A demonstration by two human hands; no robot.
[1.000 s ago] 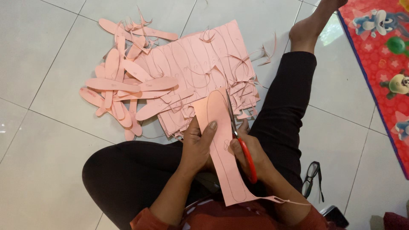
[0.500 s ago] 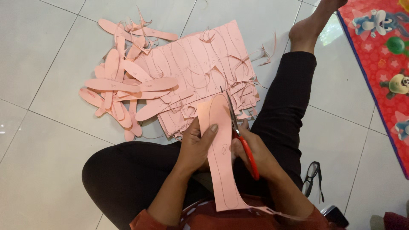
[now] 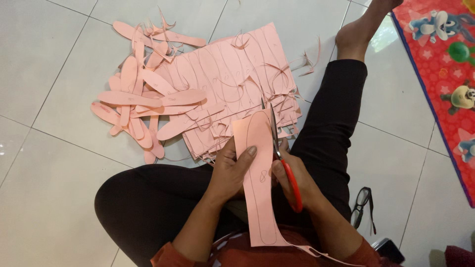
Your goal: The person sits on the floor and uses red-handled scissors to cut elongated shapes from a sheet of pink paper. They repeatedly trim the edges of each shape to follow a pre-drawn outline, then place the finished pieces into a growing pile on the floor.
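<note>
The left hand (image 3: 231, 170) pinches a pink sheet (image 3: 257, 173) over the lap, thumb on top; the right hand (image 3: 292, 180) is closed through red-handled scissors (image 3: 282, 158), blades parted at the drawn outline's tip (mid-cut, I judge; rounding it needs turning). Beyond: uncut stack (image 3: 237, 74), cut soles (image 3: 133, 109), grey tiled floor (image 3: 49, 59), eyeglasses (image 3: 362, 205), play mat (image 3: 445, 64).

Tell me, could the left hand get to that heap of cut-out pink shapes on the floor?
Probably yes. The left hand holds the pink strip, but only bare tile lies between it and the heap.
</note>
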